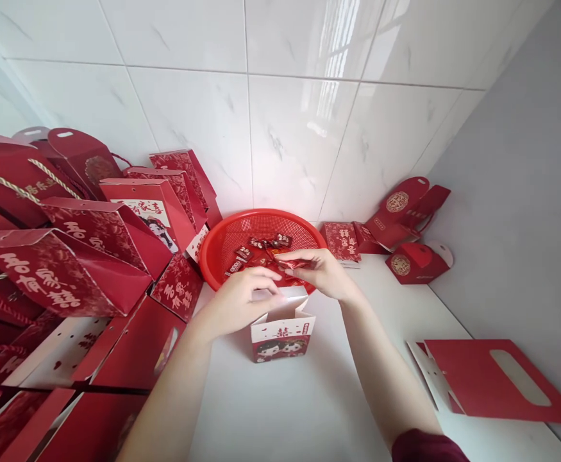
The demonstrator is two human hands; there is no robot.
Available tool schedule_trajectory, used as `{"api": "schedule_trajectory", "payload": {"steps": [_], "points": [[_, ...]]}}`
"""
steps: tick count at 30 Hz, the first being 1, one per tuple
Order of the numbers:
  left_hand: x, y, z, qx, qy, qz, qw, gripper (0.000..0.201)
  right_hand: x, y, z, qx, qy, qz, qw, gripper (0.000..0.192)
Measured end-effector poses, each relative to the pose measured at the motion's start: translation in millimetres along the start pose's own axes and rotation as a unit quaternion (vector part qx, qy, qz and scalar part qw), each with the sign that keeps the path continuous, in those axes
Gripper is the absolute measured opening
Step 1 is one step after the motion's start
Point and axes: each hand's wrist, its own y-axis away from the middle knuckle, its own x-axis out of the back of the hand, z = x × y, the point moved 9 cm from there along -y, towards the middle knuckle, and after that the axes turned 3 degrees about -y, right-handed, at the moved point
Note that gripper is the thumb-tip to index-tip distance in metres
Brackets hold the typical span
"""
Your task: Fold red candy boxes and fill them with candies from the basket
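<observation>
As the right hand (323, 273) is pinching a red-wrapped packet (290, 264), seemingly picking, the left hand (239, 301), fingers loosely parted, is flanking the white-and-red cardboard box (283, 343), aim probably mattering next.

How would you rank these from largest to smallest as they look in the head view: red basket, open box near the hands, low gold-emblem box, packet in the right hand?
1. Red basket
2. Open box
3. Low gold-emblem box
4. Packet in the right hand, partly covered by fingers
</observation>
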Motion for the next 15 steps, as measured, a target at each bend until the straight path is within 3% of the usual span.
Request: {"api": "schedule_trajectory", "payload": {"steps": [3, 6, 8, 12, 15], "points": [[19.6, 0.3, -9.2, 0.035, 0.079, 0.092, 0.992, 0.042, -0.1, 12.4, -31.2, 0.099, 0.093, 0.065, 0.989, 0.046], [15.0, -3.2, -16.2, 0.037, 0.209, 0.097, 0.972, 0.052, -20.1, 21.3, -54.4, 0.199, 0.188, 0.051, 0.960, 0.055], [10.0, -5.6, -19.4, 0.037, 0.284, 0.094, 0.953, 0.047, -32.2, 24.4, -59.6, 0.228, 0.213, 0.024, 0.950, 0.060], [15.9, -6.3, -26.0, 0.046, 0.317, 0.143, 0.937, 0.029, -39.4, 23.0, -54.2, 0.169, 0.178, -0.018, 0.969, 0.069], [28.2, -4.3, -25.9, 0.032, 0.298, 0.194, 0.934, 0.026, -29.3, 20.9, -48.2, 0.105, 0.041, 0.029, 0.993, 0.070]]}}
